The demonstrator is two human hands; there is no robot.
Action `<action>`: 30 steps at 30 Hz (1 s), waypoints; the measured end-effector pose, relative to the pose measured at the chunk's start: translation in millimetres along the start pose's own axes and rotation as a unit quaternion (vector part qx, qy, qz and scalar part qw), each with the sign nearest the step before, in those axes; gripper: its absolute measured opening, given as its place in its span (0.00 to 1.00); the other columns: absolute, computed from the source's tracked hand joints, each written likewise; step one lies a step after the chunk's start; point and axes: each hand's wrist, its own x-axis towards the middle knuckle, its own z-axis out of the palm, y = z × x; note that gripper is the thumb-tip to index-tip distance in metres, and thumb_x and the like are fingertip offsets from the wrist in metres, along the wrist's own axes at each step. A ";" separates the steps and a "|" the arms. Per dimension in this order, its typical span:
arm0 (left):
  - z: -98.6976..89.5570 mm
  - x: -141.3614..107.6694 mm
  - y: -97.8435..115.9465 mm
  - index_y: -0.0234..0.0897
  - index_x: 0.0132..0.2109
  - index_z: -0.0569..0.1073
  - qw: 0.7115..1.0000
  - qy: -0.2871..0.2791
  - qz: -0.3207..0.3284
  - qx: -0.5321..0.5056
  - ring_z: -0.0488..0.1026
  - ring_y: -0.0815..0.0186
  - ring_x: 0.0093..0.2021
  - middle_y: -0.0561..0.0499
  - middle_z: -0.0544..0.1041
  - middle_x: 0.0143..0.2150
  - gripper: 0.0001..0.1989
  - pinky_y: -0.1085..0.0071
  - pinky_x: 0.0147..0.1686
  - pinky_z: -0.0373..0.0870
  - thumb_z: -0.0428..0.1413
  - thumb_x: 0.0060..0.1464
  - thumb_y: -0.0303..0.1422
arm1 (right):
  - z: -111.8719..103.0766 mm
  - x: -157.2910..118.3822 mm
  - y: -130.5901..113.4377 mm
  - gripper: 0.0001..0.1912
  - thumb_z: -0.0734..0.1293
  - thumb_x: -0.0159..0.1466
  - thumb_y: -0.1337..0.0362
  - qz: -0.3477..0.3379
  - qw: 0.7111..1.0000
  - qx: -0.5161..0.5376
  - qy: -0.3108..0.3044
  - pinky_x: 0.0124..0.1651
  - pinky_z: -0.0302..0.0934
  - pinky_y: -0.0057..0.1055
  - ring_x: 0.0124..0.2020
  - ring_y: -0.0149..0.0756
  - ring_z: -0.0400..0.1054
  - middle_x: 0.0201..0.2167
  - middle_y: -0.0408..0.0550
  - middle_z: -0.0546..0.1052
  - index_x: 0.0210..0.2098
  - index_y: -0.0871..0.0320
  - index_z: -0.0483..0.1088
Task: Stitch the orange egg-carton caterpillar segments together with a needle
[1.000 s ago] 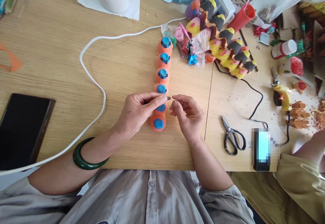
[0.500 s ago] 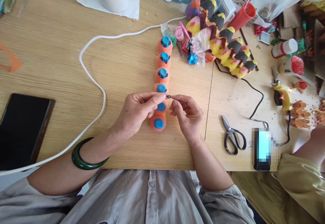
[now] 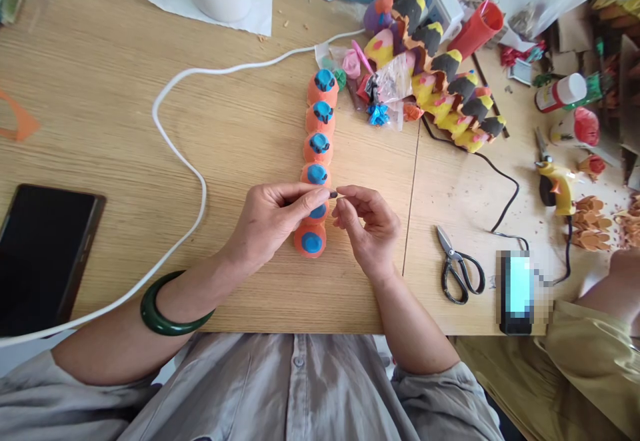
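My left hand [image 3: 273, 218] pinches a small dark bit [image 3: 333, 194], probably modelling clay, between thumb and forefinger. Close by on its right is my right hand [image 3: 370, 221], its fingers bent and its thumb apart from the forefinger. The forefinger's tip is at the dark bit's end; whether they touch I cannot tell. Beneath the hands lies a row of orange domes [image 3: 319, 150] with blue discs on top. Dark curled marks sit on the discs of the far domes; the two nearest discs look plain blue, one partly hidden by my left hand.
A white cable [image 3: 204, 188] crosses the table left of the row. Scissors [image 3: 456, 264], a phone [image 3: 517, 294] and a yellow glue gun [image 3: 559, 188] lie to the right. Painted bumpy strips [image 3: 440, 81] lie at the back right. A black tablet [image 3: 45, 254] is at left. Another person's arm [image 3: 617, 281] shows at right.
The dark bit has turned slightly between the fingers and now sits a little lower. Both hands stay almost in place, and the whole view has shifted slightly.
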 end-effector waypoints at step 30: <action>3.9 -5.7 5.6 0.42 0.45 0.87 0.987 0.041 0.072 0.140 0.82 0.65 0.36 0.53 0.87 0.36 0.10 0.73 0.37 0.77 0.65 0.60 0.40 | 2.8 0.8 -2.5 0.07 0.73 0.68 0.57 0.046 0.997 0.051 0.021 0.32 0.70 0.28 0.26 0.26 0.71 0.29 0.39 0.79 0.40 0.53 0.75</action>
